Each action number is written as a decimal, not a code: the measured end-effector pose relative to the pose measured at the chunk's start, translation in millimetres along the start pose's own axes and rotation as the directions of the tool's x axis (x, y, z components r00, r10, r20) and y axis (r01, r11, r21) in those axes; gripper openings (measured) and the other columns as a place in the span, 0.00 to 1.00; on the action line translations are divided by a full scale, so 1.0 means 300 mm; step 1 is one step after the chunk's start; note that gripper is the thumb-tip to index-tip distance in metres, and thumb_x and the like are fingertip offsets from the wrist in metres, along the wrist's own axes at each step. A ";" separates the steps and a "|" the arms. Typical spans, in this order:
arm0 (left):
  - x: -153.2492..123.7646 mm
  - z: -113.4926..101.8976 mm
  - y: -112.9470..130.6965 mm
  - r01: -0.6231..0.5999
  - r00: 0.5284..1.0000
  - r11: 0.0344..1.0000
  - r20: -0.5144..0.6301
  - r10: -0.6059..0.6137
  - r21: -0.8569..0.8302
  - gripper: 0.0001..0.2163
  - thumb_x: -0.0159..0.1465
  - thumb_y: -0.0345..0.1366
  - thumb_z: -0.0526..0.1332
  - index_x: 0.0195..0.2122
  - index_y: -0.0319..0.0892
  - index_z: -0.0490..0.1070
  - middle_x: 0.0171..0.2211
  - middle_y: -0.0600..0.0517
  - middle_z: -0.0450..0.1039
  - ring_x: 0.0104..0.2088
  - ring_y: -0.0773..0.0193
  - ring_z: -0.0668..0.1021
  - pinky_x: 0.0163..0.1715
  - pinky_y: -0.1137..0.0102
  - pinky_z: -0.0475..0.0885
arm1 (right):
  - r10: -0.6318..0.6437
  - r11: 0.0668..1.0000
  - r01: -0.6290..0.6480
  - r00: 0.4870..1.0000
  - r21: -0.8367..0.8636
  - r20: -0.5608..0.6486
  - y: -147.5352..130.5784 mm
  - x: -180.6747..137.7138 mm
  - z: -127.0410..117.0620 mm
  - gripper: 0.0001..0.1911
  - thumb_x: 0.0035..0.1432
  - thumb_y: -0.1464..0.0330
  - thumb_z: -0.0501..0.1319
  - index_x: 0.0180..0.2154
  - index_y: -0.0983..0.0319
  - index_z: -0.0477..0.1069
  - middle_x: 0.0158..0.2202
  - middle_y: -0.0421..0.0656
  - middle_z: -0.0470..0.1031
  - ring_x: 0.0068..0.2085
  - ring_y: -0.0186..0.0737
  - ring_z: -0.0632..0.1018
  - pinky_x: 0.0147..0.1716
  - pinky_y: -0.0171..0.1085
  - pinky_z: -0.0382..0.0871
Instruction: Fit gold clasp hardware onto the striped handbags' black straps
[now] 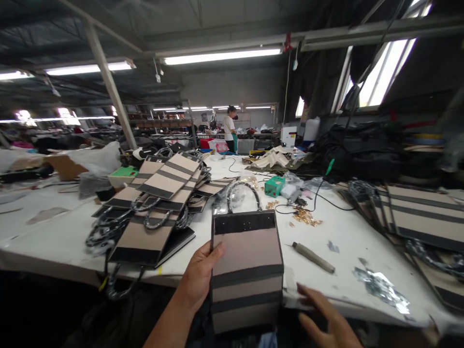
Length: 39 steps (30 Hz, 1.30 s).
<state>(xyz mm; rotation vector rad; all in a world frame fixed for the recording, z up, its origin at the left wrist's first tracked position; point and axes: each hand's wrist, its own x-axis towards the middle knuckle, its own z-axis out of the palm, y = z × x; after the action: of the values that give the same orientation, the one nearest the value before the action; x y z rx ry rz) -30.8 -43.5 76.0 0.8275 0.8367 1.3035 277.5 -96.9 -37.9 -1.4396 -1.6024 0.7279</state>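
one striped bag in left hand grip, right hand spread loose just beside

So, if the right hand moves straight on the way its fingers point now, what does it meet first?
The right hand points up and left, toward the striped bag that the left hand holds. It would probably meet that bag's lower right edge first, though depth is unclear.

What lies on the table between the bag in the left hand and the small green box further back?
In the head view, between the bag and the green box stands only the bag's own wrapped handle; otherwise bare white table.
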 end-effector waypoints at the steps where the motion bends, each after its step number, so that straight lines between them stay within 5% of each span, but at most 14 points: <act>1: -0.007 0.011 0.011 -0.001 1.000 1.000 0.015 0.000 0.031 0.19 0.61 0.39 0.70 0.52 0.40 0.77 0.44 0.44 0.82 0.45 0.51 0.83 0.47 0.60 0.78 | -0.005 1.000 0.004 0.997 -0.006 -0.079 -0.028 0.029 -0.030 0.25 0.55 0.54 0.66 0.53 0.54 0.76 0.51 0.47 0.79 0.47 0.52 0.82 0.47 0.45 0.78; 3: -0.019 0.024 0.046 0.007 0.999 0.995 0.052 -0.013 0.100 0.18 0.62 0.40 0.69 0.53 0.40 0.77 0.44 0.45 0.82 0.43 0.52 0.83 0.45 0.62 0.78 | -0.074 0.997 0.071 0.965 -0.020 -0.253 -0.125 0.090 -0.097 0.28 0.58 0.54 0.64 0.58 0.54 0.71 0.57 0.49 0.74 0.50 0.51 0.80 0.49 0.47 0.77; 6: -0.039 0.033 0.116 0.047 0.986 0.963 0.140 -0.086 0.265 0.18 0.64 0.42 0.67 0.53 0.41 0.77 0.41 0.46 0.82 0.38 0.55 0.83 0.41 0.65 0.77 | -0.174 0.982 0.188 0.945 0.025 -0.276 -0.312 0.184 -0.182 0.31 0.58 0.54 0.65 0.62 0.51 0.67 0.62 0.48 0.69 0.55 0.52 0.76 0.56 0.50 0.71; 9: -0.071 0.038 0.184 0.083 0.944 0.881 0.245 -0.219 0.465 0.17 0.66 0.43 0.65 0.53 0.41 0.77 0.39 0.47 0.82 0.37 0.58 0.82 0.40 0.67 0.76 | -0.093 0.951 0.085 0.996 0.296 0.015 -0.439 0.257 -0.206 0.36 0.58 0.51 0.66 0.64 0.54 0.64 0.57 0.50 0.74 0.54 0.52 0.77 0.53 0.49 0.71; 11: -0.097 0.044 0.213 0.110 0.905 0.818 0.283 -0.317 0.565 0.17 0.67 0.44 0.63 0.53 0.43 0.77 0.39 0.49 0.81 0.37 0.59 0.81 0.39 0.69 0.75 | -0.038 0.879 -0.092 0.965 0.468 0.260 -0.461 0.277 -0.180 0.34 0.56 0.51 0.68 0.60 0.58 0.69 0.51 0.50 0.79 0.49 0.51 0.79 0.49 0.47 0.73; 13: -0.117 0.048 0.220 0.137 0.870 0.769 0.296 -0.395 0.624 0.17 0.68 0.44 0.62 0.54 0.44 0.76 0.39 0.50 0.81 0.38 0.61 0.80 0.37 0.72 0.73 | 0.006 0.805 -0.229 0.925 0.547 0.379 -0.440 0.270 -0.134 0.29 0.54 0.51 0.70 0.51 0.60 0.76 0.46 0.49 0.81 0.45 0.49 0.80 0.47 0.45 0.73; 16: -0.118 0.048 0.178 0.187 0.837 0.754 0.300 -0.458 0.629 0.18 0.68 0.44 0.62 0.56 0.44 0.75 0.41 0.51 0.80 0.38 0.63 0.79 0.37 0.74 0.71 | 0.069 0.747 -0.312 0.915 0.587 0.398 -0.364 0.220 -0.065 0.23 0.52 0.51 0.71 0.43 0.60 0.80 0.42 0.48 0.82 0.44 0.48 0.80 0.47 0.43 0.72; 24: -0.038 0.051 -0.018 0.387 0.708 0.763 0.363 -0.605 0.517 0.23 0.65 0.41 0.66 0.60 0.42 0.72 0.50 0.45 0.79 0.47 0.56 0.80 0.48 0.67 0.72 | 0.133 0.816 -0.266 0.950 0.513 0.281 -0.163 0.057 -0.046 0.19 0.56 0.51 0.69 0.42 0.56 0.82 0.51 0.47 0.79 0.58 0.54 0.73 0.61 0.51 0.62; 30: 0.026 0.084 -0.068 0.378 0.711 0.727 0.323 -0.625 0.574 0.27 0.65 0.41 0.66 0.65 0.46 0.66 0.56 0.46 0.76 0.47 0.56 0.80 0.47 0.68 0.73 | 0.287 0.605 -0.431 0.903 0.669 0.321 -0.074 0.007 -0.012 0.23 0.56 0.53 0.69 0.49 0.57 0.79 0.51 0.48 0.80 0.54 0.55 0.77 0.57 0.53 0.67; 34: 0.049 0.103 -0.089 0.352 0.685 0.697 0.336 -0.646 0.625 0.24 0.66 0.44 0.64 0.61 0.41 0.71 0.49 0.45 0.80 0.43 0.56 0.82 0.43 0.68 0.75 | 0.319 0.597 -0.455 0.890 0.661 0.325 -0.045 -0.005 0.007 0.23 0.54 0.54 0.71 0.48 0.59 0.80 0.52 0.48 0.79 0.54 0.54 0.77 0.57 0.49 0.67; 39: 0.060 0.127 -0.108 0.361 0.682 0.708 0.346 -0.644 0.607 0.24 0.66 0.42 0.65 0.62 0.45 0.70 0.53 0.48 0.78 0.48 0.57 0.81 0.47 0.69 0.74 | 0.380 0.481 -0.514 0.852 0.710 0.360 -0.022 -0.011 0.008 0.23 0.52 0.55 0.72 0.46 0.60 0.80 0.46 0.48 0.82 0.47 0.50 0.80 0.47 0.44 0.73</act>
<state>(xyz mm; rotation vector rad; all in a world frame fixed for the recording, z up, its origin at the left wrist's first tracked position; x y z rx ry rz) 19.3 -30.1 64.5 1.1785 0.8646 0.2788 271.9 -101.1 -34.0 -1.1016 -0.7382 1.6603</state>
